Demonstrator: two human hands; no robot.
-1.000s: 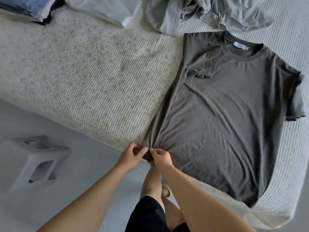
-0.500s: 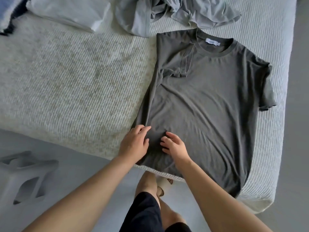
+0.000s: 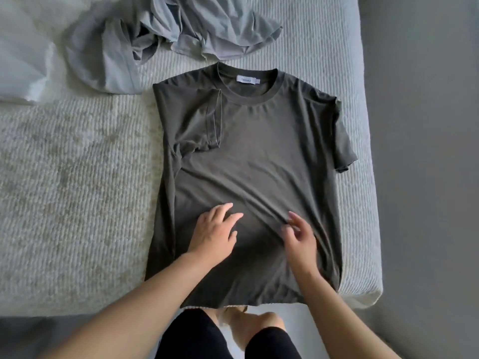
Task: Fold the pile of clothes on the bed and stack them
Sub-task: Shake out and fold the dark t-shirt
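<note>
bed (image 3: 77, 177) | olive T-shirt (image 3: 259, 164) flat, left sleeve folded in

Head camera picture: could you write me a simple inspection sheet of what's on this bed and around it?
Surface: pale ribbed bed cover, with a white pillow at the far left.
Job's things: dark olive cotton t-shirt laid flat, collar away from the person, its left-hand sleeve folded inward, the other spread out.
Clutter: crumpled light grey garments beyond the collar, unfolded.
Grippers: left hand rests flat on the lower shirt; right hand touches a wrinkle beside it, fingers relaxed.
Cables: nothing seen.
Surroundings: grey floor beside the bed; the person's legs at the bed edge.
</note>
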